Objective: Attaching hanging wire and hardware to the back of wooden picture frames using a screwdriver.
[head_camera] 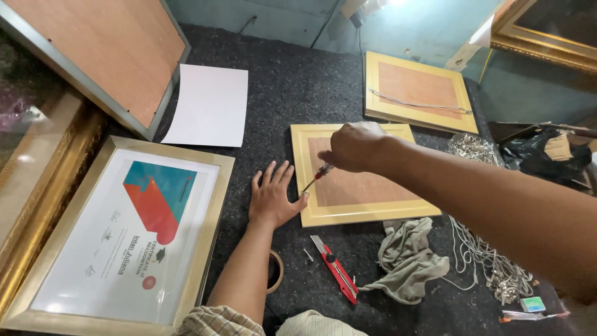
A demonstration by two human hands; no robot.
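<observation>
Your right hand (356, 147) covers the handle of the screwdriver (317, 177), so you see only its red collar and thin shaft, and the tip is too small to tell whether it touches the yellow frame (367, 211). Your left forearm hides most of the tape roll (276, 271), and your right arm covers part of the white cord bundle (491, 261). The gold certificate frame (205, 236) is cut off at the bottom edge, and the big board-backed frame (99, 56) runs off the top left corner.
</observation>
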